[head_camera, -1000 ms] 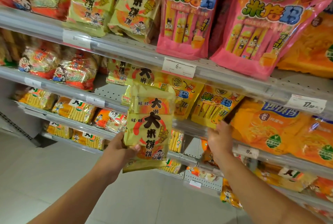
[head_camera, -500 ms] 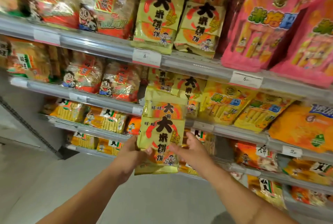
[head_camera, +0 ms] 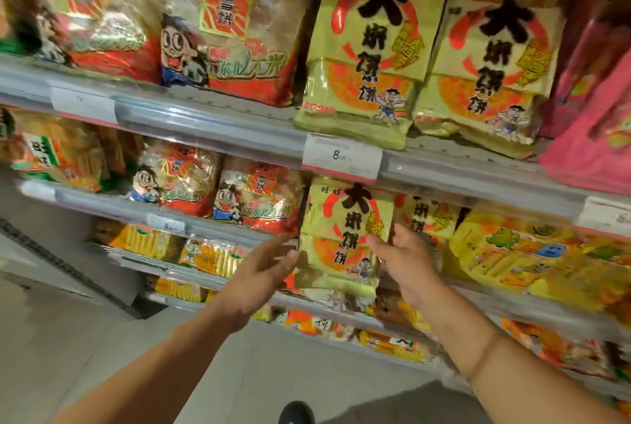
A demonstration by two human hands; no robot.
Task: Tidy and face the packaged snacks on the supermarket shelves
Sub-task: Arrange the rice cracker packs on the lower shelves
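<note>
The yellow rice-cracker bag (head_camera: pixel 343 235) stands upright at the front edge of the second shelf (head_camera: pixel 205 215), printed face outward, directly below the price tag (head_camera: pixel 342 156) on the shelf above. This placement is judged to group it with the matching bag (head_camera: pixel 430 217) just behind and to its right, and under the two identical bags (head_camera: pixel 423 48) on the upper shelf (head_camera: pixel 211 119).

The left hand (head_camera: pixel 264 268) touches the bag's left edge with straight fingers. The right hand (head_camera: pixel 401 253) is at its right edge, thumb on the front. One hand on each edge is judged to square the bag to the shelf front.

Whether the right fingers wrap behind the bag cannot be determined. The bag's lower edge overhangs the shelf lip, so its seating is not visible. Motion blur obscures the pink bags (head_camera: pixel 590 136) and the lower shelves.
</note>
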